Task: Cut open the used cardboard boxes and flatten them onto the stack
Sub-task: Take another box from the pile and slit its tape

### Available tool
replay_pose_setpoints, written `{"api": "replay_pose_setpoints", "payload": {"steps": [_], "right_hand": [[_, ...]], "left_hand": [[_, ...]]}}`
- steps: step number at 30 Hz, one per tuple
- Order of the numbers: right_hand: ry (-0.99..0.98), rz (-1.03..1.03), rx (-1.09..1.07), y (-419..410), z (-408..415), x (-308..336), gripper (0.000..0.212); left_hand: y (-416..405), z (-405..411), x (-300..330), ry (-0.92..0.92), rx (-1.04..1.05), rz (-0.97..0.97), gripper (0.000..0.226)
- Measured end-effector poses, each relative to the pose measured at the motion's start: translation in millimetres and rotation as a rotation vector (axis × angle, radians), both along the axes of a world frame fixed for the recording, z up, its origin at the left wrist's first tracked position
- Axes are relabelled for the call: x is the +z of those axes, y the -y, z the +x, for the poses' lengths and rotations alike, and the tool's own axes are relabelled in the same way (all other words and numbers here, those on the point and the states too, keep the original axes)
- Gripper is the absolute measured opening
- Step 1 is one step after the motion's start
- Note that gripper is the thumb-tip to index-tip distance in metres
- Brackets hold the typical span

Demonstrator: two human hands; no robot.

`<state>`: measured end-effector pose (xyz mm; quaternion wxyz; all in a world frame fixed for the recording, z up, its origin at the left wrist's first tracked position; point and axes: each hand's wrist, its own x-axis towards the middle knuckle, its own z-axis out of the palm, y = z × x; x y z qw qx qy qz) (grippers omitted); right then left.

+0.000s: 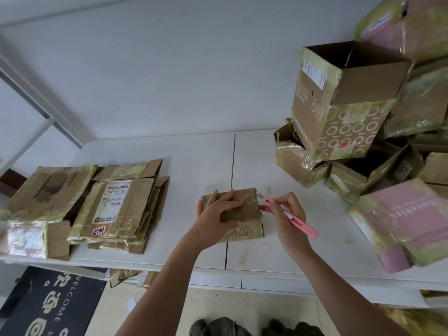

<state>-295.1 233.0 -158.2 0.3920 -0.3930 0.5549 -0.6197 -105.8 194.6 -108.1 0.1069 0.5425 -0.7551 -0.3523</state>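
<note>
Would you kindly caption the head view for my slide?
Left hand steadies a small box while the right hand holds a pink cutter at its edge.

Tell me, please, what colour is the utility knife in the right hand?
The utility knife is pink; the head view shows it.

1. My left hand [219, 212] lies spread over the small flat brown cardboard box [244, 209], so I cannot see most of its top face or what the tape there looks like.
2. The short blade of the slim pink utility knife [289, 215] is too small to tell whether it touches the box corner.
3. My right hand's fingers [287, 198] hide the knife's middle.
4. The heap of taped brown and pink cardboard boxes [378, 132] runs off the right edge.
5. Print on the white shipping label [112, 201] of the flattened cardboard stack [121, 209] is mostly unreadable.
6. The dark doormat [51, 304] under the white bench [278, 251] is cut off at the bottom edge.
</note>
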Motion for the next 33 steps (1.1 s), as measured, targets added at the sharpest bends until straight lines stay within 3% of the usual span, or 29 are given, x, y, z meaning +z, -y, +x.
{"api": "replay_pose_setpoints", "payload": {"steps": [8,17,33], "right_hand": [[-0.05,-0.006,0.03,-1.7,-7.1,-3.5,0.024],[0.147,0.067,-0.036,-3.3,-3.1,-12.5,0.021],[-0.056,0.098,0.179,-27.2,-17.2,-7.6,0.02]], "left_hand": [[-9.9,-2.1,-5.5,-0.001,0.018,-0.023,0.051],[-13.6,-2.7,-8.0,-0.013,0.034,-0.045,0.05],[-11.1,-3.7,-12.0,0.017,0.032,-0.068,0.051]]}}
